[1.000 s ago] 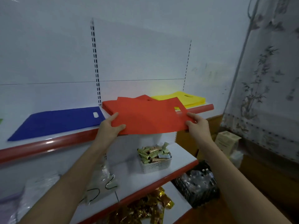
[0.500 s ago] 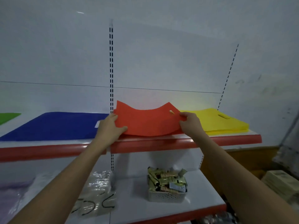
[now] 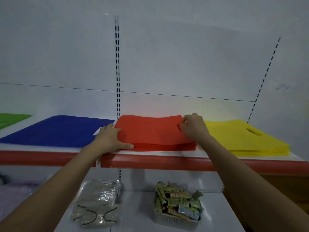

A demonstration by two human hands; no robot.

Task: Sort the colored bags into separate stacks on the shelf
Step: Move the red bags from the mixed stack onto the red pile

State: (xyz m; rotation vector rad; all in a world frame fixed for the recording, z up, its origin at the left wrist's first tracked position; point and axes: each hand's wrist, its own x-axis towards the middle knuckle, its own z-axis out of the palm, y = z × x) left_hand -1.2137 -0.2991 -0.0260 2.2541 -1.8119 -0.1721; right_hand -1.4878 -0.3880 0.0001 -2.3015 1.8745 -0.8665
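While the red bag stack [image 3: 154, 133] lies flat on the upper shelf [image 3: 150, 162] between blue and yellow stacks, long axis left-right, it is bracketed: left hand [image 3: 111, 139] flat, fingers extended against its left edge; right hand [image 3: 194, 127] curled, pinching beside the handle slot. Squaring judged next.

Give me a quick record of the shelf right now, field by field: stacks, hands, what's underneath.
top shelf, left to right: green bag, blue stack, red stack, yellow stack
left hand: flat against red stack's left edge
right hand: fingers curled at red stack's handle slot
lower shelf: clear plastic bags, white basket of packets
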